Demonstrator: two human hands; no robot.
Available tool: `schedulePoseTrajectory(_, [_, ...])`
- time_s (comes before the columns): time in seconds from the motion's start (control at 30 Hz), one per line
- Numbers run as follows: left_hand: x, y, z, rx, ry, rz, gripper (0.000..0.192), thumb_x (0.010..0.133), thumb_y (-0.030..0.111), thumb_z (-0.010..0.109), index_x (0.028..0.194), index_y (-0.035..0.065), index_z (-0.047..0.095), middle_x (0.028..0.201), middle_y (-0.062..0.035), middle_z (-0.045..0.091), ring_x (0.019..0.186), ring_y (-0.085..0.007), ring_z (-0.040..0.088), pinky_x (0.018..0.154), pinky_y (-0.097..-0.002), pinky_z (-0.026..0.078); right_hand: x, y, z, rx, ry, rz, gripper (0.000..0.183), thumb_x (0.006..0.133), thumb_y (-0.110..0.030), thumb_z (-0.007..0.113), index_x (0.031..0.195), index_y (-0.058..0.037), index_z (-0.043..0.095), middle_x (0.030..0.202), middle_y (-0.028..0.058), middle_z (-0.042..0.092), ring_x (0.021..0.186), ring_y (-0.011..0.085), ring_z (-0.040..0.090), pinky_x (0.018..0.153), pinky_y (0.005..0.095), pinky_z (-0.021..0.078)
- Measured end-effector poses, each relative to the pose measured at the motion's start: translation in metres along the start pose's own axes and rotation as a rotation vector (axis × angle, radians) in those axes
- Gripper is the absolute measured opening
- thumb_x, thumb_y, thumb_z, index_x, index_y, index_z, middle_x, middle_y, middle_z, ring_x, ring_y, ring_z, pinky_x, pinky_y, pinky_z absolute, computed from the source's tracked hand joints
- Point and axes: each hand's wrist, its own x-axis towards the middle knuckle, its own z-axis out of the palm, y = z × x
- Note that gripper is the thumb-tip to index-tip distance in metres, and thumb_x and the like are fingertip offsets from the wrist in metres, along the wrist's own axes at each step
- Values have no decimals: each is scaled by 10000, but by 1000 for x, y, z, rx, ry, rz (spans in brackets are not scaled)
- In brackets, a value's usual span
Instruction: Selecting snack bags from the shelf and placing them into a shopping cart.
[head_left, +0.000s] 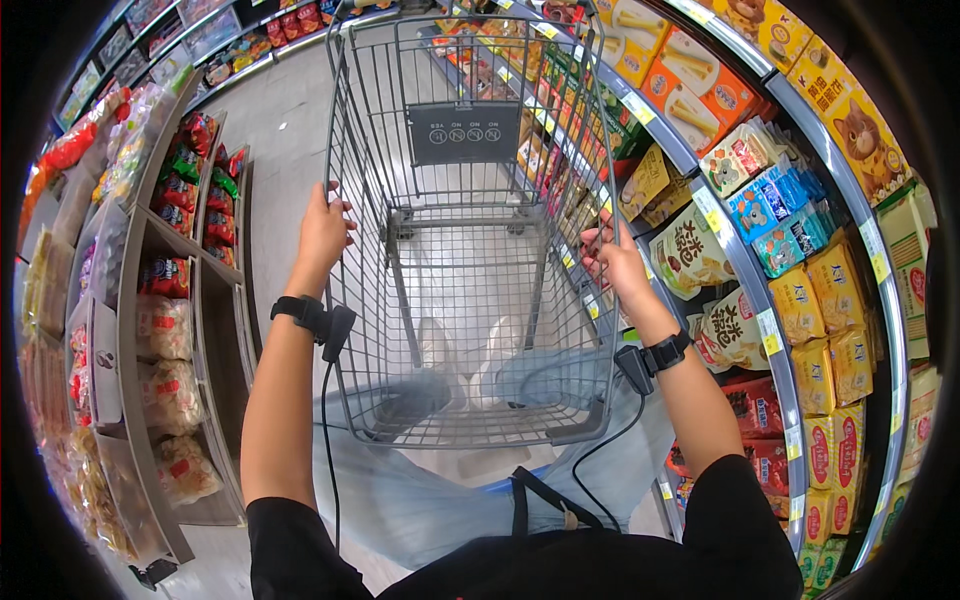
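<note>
A grey wire shopping cart (469, 300) stands directly in front of me. My left hand (324, 234) is at its left side, with the fingers curled over the top rail. On the opposite rail, my right hand (616, 259) curls its fingers around the wire from outside. Both wrists wear a black strap with a small black device and a cable, the left device (340, 334) and the right device (634, 369) hanging beside the cart. A dark plastic panel (463, 133) with printed symbols is fixed at the far end. Through the mesh I see my light shoes (499, 349).
Close on the right, store shelves (731, 247) hold snack bags, yellow packets (817, 322) and an orange box (697, 90). At left stands a grey display rack (217, 322) with bagged snacks (171, 397). Grey floor (289, 165) runs between rack and cart; more stocked shelving (247, 64) crosses the far end.
</note>
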Motion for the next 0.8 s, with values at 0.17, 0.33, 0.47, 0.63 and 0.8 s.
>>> schedulePoseTrajectory(0.17, [-8, 3, 3, -18, 13, 8, 314, 1061, 109, 422, 1372, 89, 454, 1007, -79, 622, 678, -131, 625, 517, -309, 511, 1, -3, -2, -118, 20, 6, 699, 882, 16, 414, 1571, -61, 330, 1172, 99, 659, 1024, 157, 613, 737, 302, 500])
schedulePoseTrajectory(0.33, [-16, 1, 4, -26, 23, 17, 302, 1059, 110, 424, 1357, 86, 466, 989, -74, 620, 675, -128, 625, 508, -301, 508, 0, -11, -4, -196, 32, 44, 731, 844, 56, 420, 1564, -39, 327, 1237, 146, 641, 881, 179, 639, 662, 296, 518])
schedulePoseTrajectory(0.47, [-27, 4, 11, -29, 44, 5, 295, 1055, 114, 430, 1345, 86, 479, 982, -65, 625, 667, -121, 622, 500, -293, 504, -3, -10, -11, -144, 40, 41, 700, 875, 32, 432, 1563, -75, 356, 1185, 91, 657, 846, 142, 605, 637, 286, 496])
schedulePoseTrajectory(0.63, [-37, 6, 17, -43, 59, -2, 288, 1051, 112, 428, 1333, 88, 483, 980, -57, 624, 662, -110, 615, 488, -279, 492, -12, -23, -11, -106, 64, 77, 720, 869, 45, 478, 1568, -92, 367, 1150, 54, 655, 757, 110, 551, 622, 270, 458])
schedulePoseTrajectory(0.8, [-49, 8, 21, -38, 62, 4, 292, 1049, 108, 427, 1335, 89, 480, 976, -55, 619, 658, -110, 607, 485, -278, 484, -13, -25, -19, -123, 47, 79, 713, 882, 60, 459, 1571, -98, 365, 1156, 56, 648, 745, 121, 558, 618, 272, 462])
